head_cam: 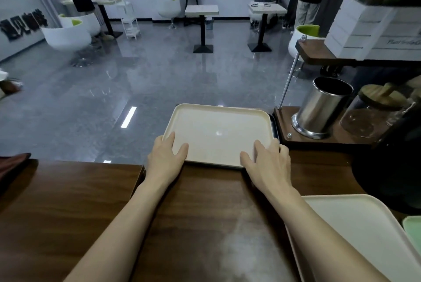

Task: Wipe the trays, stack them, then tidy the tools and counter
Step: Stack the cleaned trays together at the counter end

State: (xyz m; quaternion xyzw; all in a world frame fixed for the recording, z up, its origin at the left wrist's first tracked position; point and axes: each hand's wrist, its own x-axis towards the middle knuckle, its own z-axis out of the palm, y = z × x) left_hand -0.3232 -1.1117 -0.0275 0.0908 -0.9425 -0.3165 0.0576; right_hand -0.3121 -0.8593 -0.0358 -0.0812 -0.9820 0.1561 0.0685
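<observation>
A cream tray (218, 126) lies at the far edge of the brown wooden counter (91, 202), on top of a dark tray whose rim (275, 126) shows along its right side. My left hand (165, 158) holds the cream tray's near left corner, thumb on the tray floor. At the near right corner my right hand (266, 163) holds it the same way, thumb inside and fingers over the rim. A second cream tray (364, 236) lies at the counter's near right, with a pale green tray edge (413, 231) beside it.
A steel cylinder (319, 108) and a glass jar with a wooden lid (373, 113) stand on a wooden stand to the right. A brown cloth (11, 165) lies at the counter's left end. Beyond the counter are café tables, chairs and people.
</observation>
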